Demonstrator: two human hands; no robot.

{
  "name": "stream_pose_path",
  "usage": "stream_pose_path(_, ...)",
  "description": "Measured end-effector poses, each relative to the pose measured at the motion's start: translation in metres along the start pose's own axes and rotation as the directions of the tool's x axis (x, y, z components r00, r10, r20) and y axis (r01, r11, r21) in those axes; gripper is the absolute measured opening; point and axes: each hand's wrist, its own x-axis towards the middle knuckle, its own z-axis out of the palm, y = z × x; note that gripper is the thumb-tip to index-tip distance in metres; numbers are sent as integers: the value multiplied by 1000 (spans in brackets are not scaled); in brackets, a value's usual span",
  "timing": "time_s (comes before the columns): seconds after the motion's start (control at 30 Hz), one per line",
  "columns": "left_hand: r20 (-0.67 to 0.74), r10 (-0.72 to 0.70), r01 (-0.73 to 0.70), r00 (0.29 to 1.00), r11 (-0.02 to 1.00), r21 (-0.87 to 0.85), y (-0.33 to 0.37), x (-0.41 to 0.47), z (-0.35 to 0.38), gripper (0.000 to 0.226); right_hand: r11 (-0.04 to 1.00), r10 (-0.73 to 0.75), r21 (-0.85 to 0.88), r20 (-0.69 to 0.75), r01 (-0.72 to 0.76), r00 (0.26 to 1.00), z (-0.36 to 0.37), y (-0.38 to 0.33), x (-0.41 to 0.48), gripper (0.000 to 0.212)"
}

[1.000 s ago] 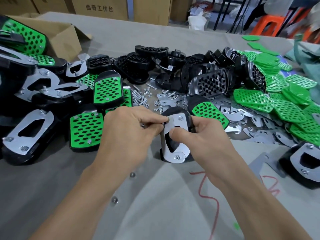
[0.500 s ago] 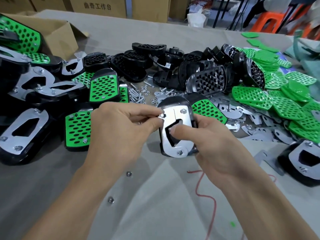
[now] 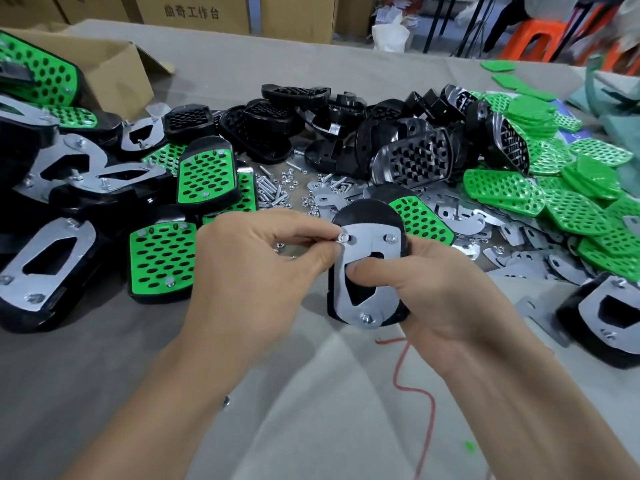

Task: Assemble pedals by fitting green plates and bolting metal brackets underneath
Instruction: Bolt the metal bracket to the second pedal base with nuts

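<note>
Above the surface (image 3: 86,393), the right hand (image 3: 446,292) grips the pedal (image 3: 367,211), thumb pressed into the bracket (image 3: 369,239) opening, and has tipped its underside up toward the viewer. The left hand (image 3: 256,271) pinches the nut (image 3: 343,238) on the upper-left bolt (apparently the last of three), so this pedal looks nearly finished. Loose green plates (image 3: 502,192) lie beyond.

Assembly workshop, heaped pedal parts (image 3: 408,161), cartons (image 3: 194,10)

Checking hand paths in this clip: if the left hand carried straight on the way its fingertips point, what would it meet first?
The left hand pinches a nut against the bracket; going on rightward, it would likely meet the second nut first, though depth is unclear.
</note>
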Motion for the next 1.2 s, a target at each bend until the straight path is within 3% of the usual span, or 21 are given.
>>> stream_pose_path(0.13, -35, 105, -101, 994, 990, 104, 5, -5, 1, 23, 999, -52, -12, -63, 51, 997, 3, 1, 0, 26)
stream_pose_path(0.27, -126, 178, -155, 976, 972, 178, 11, -11, 4, 13, 979, -168, -143, -160, 145, 973, 6, 3, 0, 30)
stream_pose_path(0.47, -92, 245, -213, 965, 941, 263, 12, -16, 9, 6, 926, -258, -337, -240, 169, 936, 10, 5, -1, 35)
stream_pose_path(0.63, -72, 348, -299, 935, 881, 367, 12, -19, 12, 5, 928, -287, -322, -292, 189, 912, 12, 6, 0, 33)
stream_pose_path(0.8, -66, 310, -242, 948, 843, 481, 19, -25, 14, 19, 882, -398, -399, -347, 250, 849, 15, 9, 0, 20)
stream_pose_path(1.0, -58, 256, -188, 965, 826, 532, 25, -25, 15, 34, 815, -500, -497, -342, 298, 796, 18, 12, 0, 24)
stream_pose_path(1.07, -53, 169, -120, 984, 856, 503, 23, -23, 15, 37, 781, -529, -554, -340, 289, 778, 18, 13, -1, 26)
stream_pose_path(1.2, -66, 9, 9, 998, 962, 273, 17, -16, 12, 27, 777, -524, -565, -337, 277, 782, 18, 10, -1, 19)
